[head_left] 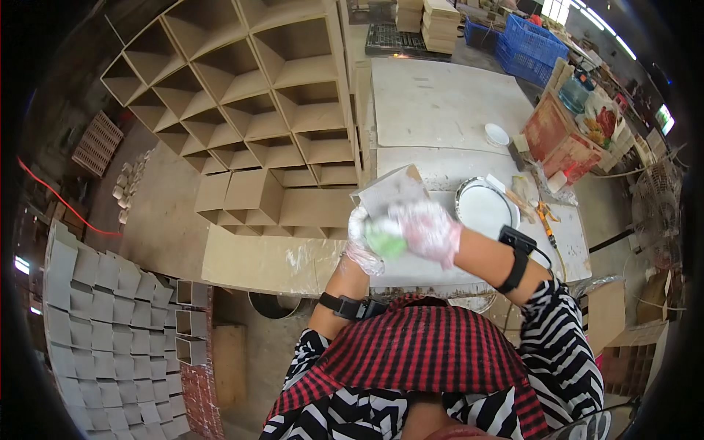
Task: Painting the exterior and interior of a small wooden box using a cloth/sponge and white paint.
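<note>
Both my hands are in thin clear plastic gloves smeared with white. A small box (391, 189), tan at its edge and greyish white on its side, is tilted just beyond them over the white table (411, 275). My left hand (359, 238) is closed on the box's near left part. My right hand (425, 231), blurred by motion, lies across the box's near side with its fingers curled. Between the hands, at the right hand's fingers, is a soft green pad (385, 239), too smeared to tell whether sponge or cloth. A round tub of white liquid (484, 209) stands right of my right hand.
Brown open-fronted boxes (242, 95) are stacked at the left. Lower left are rows of greyish boxes (110, 337). Right of the tub lie a brush (506, 189) and a yellow-handled tool (546, 220); a white bowl (497, 135) is farther back. Blue crates (528, 51) stand behind.
</note>
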The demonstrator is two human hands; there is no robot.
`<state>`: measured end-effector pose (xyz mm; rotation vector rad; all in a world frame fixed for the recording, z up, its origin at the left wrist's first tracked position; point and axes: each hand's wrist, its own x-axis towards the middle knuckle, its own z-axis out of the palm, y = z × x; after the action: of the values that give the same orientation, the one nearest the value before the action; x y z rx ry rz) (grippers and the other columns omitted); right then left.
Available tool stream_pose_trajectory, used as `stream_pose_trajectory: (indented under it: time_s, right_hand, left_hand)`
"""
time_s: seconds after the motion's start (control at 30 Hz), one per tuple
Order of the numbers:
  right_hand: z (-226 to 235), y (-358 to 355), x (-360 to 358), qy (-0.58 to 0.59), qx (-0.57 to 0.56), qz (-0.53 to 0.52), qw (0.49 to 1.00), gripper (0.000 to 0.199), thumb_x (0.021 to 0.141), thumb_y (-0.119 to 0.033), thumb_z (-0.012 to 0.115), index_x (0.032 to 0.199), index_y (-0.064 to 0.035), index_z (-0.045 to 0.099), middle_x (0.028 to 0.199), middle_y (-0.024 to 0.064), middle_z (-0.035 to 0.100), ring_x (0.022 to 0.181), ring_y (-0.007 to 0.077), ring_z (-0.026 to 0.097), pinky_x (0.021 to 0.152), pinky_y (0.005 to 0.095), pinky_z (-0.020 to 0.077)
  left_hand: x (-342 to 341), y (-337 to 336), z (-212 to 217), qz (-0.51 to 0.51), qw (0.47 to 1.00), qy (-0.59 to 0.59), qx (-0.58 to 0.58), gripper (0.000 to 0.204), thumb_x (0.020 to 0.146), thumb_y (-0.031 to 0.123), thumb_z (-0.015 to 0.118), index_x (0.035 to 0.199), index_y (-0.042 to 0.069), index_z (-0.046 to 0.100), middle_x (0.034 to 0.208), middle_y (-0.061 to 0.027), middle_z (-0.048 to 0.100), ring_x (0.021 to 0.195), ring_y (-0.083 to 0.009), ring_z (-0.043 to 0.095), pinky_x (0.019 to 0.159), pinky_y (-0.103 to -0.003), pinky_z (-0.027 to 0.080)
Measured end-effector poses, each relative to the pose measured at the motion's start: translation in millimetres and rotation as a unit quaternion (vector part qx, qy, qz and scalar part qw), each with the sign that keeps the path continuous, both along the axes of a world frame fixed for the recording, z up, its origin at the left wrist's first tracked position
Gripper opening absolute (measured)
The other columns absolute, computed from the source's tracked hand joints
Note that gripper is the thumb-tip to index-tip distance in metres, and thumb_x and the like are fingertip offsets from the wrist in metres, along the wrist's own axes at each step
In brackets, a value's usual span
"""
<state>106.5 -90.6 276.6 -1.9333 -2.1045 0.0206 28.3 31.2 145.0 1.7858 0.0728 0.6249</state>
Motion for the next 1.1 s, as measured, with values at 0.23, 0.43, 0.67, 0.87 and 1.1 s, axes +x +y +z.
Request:
stream_pose_trajectory:
  time_s: [0.23, 0.43, 0.67, 0.87, 1.1]
  right_hand:
    - [2, 10, 39, 0.081, 0.048, -0.01, 0.996, 0.025, 0.08, -0.023, 0.049, 0.104, -0.0202, 0.055, 0.09, 0.011, 0.057, 0.082, 0.0265, 0.059, 0.071, 0.0364, 0.0492]
    - [-8, -12, 39, -0.018, 0.031, -0.116, 0.993, 0.021, 0.077, -0.02, 0.053, 0.097, -0.0168, 0.058, 0.097, 0.0056, 0.06, 0.083, 0.0237, 0.059, 0.071, 0.0315, 0.0486]
    - [35, 5, 41, 0.073, 0.024, -0.2, 0.977, 0.02, 0.076, -0.021, 0.056, 0.095, -0.0151, 0.058, 0.089, 0.0082, 0.06, 0.082, 0.0247, 0.059, 0.07, 0.0341, 0.047]
    - [33, -16, 33, 0.128, 0.077, -0.164, 0.975, 0.021, 0.078, -0.03, 0.055, 0.091, -0.013, 0.058, 0.085, 0.0109, 0.06, 0.083, 0.0277, 0.058, 0.069, 0.0361, 0.0461]
    - [41, 2, 37, 0.074, 0.029, -0.217, 0.973, 0.025, 0.083, -0.033, 0.049, 0.095, -0.0129, 0.057, 0.087, 0.0115, 0.06, 0.082, 0.0282, 0.059, 0.071, 0.0357, 0.0471]
  left_hand:
    - [-11, -12, 31, -0.152, 0.765, -0.104, -0.617, 0.043, 0.09, 0.028, 0.036, 0.123, 0.0, 0.041, 0.118, -0.0176, 0.05, 0.103, -0.0296, 0.053, 0.089, -0.042, 0.044]
    - [-13, -13, 31, -0.108, 0.752, -0.084, -0.645, 0.046, 0.09, 0.03, 0.038, 0.126, 0.001, 0.037, 0.125, -0.0155, 0.045, 0.114, -0.0277, 0.046, 0.096, -0.043, 0.039]
    - [-17, -11, 35, -0.134, 0.756, -0.088, -0.635, 0.048, 0.089, 0.035, 0.038, 0.125, 0.002, 0.04, 0.123, -0.0143, 0.047, 0.11, -0.0295, 0.048, 0.094, -0.043, 0.04]
    - [-16, -18, 48, -0.055, 0.769, -0.059, -0.634, 0.047, 0.09, 0.035, 0.037, 0.123, 0.002, 0.042, 0.121, -0.0129, 0.049, 0.108, -0.028, 0.05, 0.092, -0.041, 0.042]
    - [-23, -15, 49, -0.109, 0.749, -0.074, -0.65, 0.048, 0.091, 0.039, 0.036, 0.121, 0.003, 0.045, 0.119, -0.013, 0.051, 0.106, -0.0284, 0.052, 0.091, -0.041, 0.043]
